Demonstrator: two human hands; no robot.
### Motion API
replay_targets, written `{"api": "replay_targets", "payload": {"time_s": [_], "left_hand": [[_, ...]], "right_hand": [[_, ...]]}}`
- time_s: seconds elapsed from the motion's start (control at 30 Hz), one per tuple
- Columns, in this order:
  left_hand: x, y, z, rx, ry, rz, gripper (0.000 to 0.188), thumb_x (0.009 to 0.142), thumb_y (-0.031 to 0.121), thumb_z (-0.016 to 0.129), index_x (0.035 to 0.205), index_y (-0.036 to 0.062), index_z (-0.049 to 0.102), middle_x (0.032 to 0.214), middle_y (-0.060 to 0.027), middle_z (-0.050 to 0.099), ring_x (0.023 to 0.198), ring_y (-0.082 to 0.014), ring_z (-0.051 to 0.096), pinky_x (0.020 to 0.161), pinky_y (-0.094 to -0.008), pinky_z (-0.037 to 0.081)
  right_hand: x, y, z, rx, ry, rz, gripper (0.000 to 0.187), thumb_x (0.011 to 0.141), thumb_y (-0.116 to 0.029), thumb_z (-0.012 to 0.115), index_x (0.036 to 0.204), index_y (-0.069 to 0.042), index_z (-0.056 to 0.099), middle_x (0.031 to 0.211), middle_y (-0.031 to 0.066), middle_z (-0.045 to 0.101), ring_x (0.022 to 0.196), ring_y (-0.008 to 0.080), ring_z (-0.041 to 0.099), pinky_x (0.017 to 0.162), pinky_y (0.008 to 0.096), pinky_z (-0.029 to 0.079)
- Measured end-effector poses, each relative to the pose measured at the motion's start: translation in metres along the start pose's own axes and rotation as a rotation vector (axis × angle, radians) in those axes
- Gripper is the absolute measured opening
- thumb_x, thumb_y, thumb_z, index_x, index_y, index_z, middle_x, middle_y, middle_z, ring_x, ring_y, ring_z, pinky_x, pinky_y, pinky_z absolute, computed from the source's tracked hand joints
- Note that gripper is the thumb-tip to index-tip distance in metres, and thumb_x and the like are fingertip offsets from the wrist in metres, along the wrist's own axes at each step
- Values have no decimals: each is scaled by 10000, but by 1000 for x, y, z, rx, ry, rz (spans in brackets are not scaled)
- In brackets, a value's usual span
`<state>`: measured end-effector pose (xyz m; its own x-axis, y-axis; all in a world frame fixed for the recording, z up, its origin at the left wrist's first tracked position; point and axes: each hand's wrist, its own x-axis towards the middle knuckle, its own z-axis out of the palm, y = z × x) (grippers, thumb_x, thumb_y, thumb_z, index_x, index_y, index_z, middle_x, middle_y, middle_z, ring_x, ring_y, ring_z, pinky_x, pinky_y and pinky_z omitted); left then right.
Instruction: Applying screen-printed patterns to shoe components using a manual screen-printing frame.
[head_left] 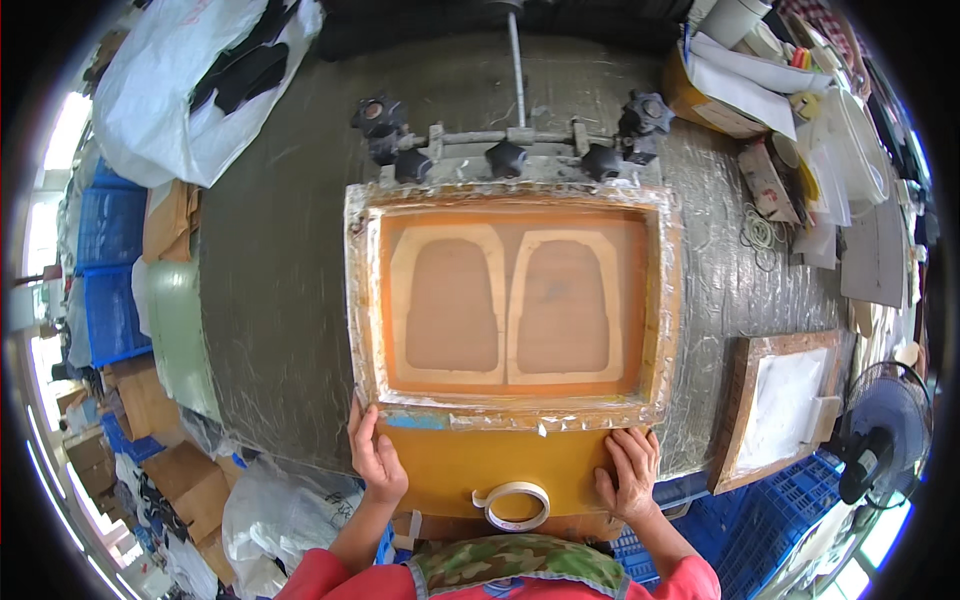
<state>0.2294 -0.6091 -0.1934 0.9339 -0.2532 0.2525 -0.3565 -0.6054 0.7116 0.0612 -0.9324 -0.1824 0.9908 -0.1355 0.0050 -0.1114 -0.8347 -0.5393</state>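
Note:
A wooden screen-printing frame (662, 300) lies in front of me, its mesh (550, 285) orange around two pale, arch-shaped panels side by side. Under its near edge a yellow board (450, 465) sticks out toward me. My left hand (376, 458) is at the frame's near left corner, fingers stretched along the edge and thumb apart. At the near right corner my right hand (630, 470) rests on the yellow board, fingers extended and fingertips by the frame's edge. Neither hand visibly grasps anything. A roll of masking tape (540, 512) lies on the board between them.
Behind the frame is a metal clamp bar with black star knobs (505, 158). A second wooden frame (735, 410) lies at right, beside a fan (880, 430). White plastic bag (150, 110) at far left, blue crates (108, 230) at left, cardboard box (700, 95) far right.

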Motion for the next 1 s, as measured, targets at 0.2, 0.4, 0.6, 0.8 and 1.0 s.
{"api": "replay_targets", "payload": {"time_s": [0.2,0.4,0.6,0.8,1.0], "left_hand": [[-1,1,0,-83,-5,-42,423,919,-4,354,1333,-68,419,1429,-293,358,1309,-362,411,1062,-425,353],[2,2,-1,36,7,-10,373,942,20,361,1288,-87,450,1373,-337,406,1246,-410,472,1014,-418,409],[1,1,0,4,5,-23,375,938,13,361,1289,-86,448,1365,-338,413,1258,-424,457,1035,-429,387],[0,2,1,-97,-13,-59,423,917,-17,354,1332,-74,413,1430,-279,358,1324,-357,392,1073,-431,335],[0,1,1,-93,-4,-44,427,913,-21,358,1332,-80,410,1432,-266,363,1319,-353,397,1073,-425,336]], "right_hand": [[-1,1,2,-7,-2,-11,498,732,-159,669,1201,-15,582,1272,136,530,1240,330,458,1103,507,240],[2,-2,-1,-20,-21,-5,493,743,-156,660,1206,-7,579,1275,138,529,1239,333,458,1103,506,241],[2,-3,-2,-24,-28,3,495,747,-156,660,1212,-5,578,1275,139,530,1232,335,464,1103,507,241],[3,-2,-1,-23,-23,9,497,740,-151,665,1208,-5,582,1268,137,536,1227,331,467,1103,505,241],[4,-1,-1,-12,-14,1,500,733,-153,667,1206,-11,587,1271,129,534,1232,324,463,1104,502,239]]}}
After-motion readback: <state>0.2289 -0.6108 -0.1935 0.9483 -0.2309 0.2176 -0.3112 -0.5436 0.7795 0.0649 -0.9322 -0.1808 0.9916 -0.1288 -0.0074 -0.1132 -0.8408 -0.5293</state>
